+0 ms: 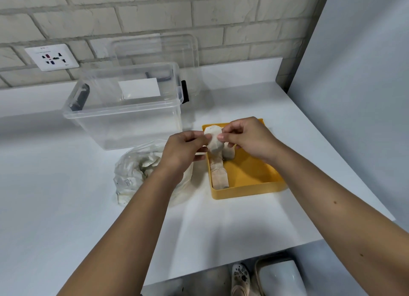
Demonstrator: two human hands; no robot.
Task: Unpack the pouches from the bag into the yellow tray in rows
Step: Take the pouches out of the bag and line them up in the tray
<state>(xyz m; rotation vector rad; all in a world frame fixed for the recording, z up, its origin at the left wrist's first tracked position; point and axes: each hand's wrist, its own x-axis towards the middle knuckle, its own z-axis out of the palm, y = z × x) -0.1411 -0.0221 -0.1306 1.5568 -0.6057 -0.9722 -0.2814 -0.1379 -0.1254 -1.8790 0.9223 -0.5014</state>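
Both hands, left hand (183, 147) and right hand (247, 138), pinch a small off-white fabric pouch (214, 141) above the yellow plastic tray (247, 189) (crinkly clear plastic bag (132, 172) sits just left).

At upper left, a clear glossy plastic storage box (124, 110). Centre: crinkled transparent plastic bag (132, 172), matt yellow plastic tray (247, 190), soft off-white cloth pouch (214, 142), smooth white countertop (66, 207).
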